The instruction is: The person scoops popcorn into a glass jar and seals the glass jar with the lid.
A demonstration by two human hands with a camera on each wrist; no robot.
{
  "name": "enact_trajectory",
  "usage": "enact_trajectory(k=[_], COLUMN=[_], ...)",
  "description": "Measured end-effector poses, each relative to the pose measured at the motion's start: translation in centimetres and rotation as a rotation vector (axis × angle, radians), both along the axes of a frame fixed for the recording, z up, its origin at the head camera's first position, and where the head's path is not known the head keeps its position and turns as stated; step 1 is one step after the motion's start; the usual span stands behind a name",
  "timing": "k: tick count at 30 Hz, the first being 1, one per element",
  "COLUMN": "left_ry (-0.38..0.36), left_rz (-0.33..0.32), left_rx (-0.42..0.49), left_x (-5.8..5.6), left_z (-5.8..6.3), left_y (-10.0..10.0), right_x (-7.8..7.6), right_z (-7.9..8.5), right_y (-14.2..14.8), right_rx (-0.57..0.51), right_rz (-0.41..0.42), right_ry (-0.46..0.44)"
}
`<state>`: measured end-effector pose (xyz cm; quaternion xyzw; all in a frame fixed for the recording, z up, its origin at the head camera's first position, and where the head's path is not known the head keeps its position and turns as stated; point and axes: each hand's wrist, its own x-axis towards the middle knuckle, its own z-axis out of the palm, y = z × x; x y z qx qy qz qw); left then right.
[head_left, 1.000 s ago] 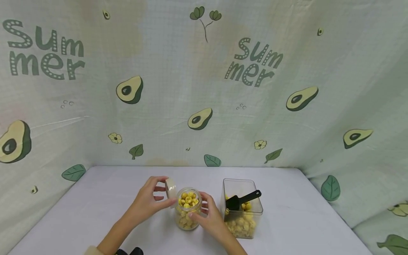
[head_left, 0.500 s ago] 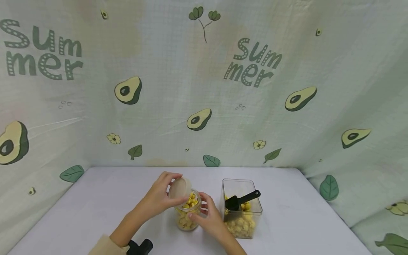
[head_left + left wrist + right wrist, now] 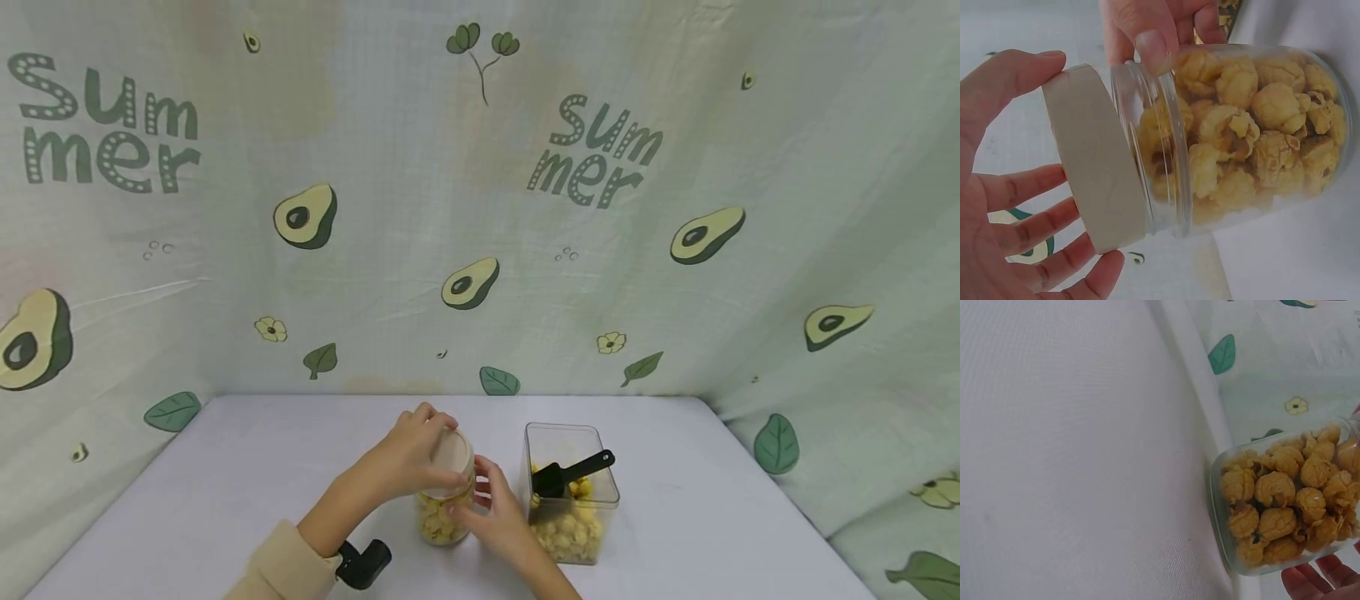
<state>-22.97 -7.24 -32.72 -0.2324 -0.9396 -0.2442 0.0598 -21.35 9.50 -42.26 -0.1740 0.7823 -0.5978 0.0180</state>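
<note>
A clear glass jar (image 3: 442,527) full of popcorn stands on the white table. My left hand (image 3: 412,454) grips a pale round lid (image 3: 454,452) at the jar's mouth. In the left wrist view, thumb and fingers hold opposite edges of the lid (image 3: 1094,156), which sits slightly tilted against the glass rim of the jar (image 3: 1247,125). My right hand (image 3: 498,510) holds the jar from the right, thumb near its neck. In the right wrist view the jar (image 3: 1291,506) shows at the right, with fingertips (image 3: 1304,581) beneath it.
Right of the jar stands a clear square container (image 3: 577,502) part filled with popcorn. A black scoop (image 3: 551,481) lies in it, handle over the rim. Black gear (image 3: 363,565) is on the left wrist. A printed cloth (image 3: 390,275) hangs behind the table.
My left hand has moved right with the lid, turning it from nearly upright beside the jar to over its mouth. The right hand has kept hold of the jar in the same place.
</note>
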Motion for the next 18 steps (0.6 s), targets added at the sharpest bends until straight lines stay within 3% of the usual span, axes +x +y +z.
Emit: enact_trajectory(k=[5, 13, 18], left_ry=[-0.005, 0.064, 0.105], left_rz=[-0.001, -0.015, 0.01], left_rx=[0.0, 0.007, -0.01], left_x=[0.1, 0.1, 0.3], left_z=[-0.3, -1.3, -1.6], left_y=[0.2, 0.2, 0.4], right_x=[0.1, 0.1, 0.0], right_z=[-0.1, -0.1, -0.1], right_y=[0.0, 0.0, 0.0], right_rx=[-0.006, -0.011, -0.013], right_rz=[0.0, 0.0, 0.005], right_ry=[-0.013, -0.019, -0.014])
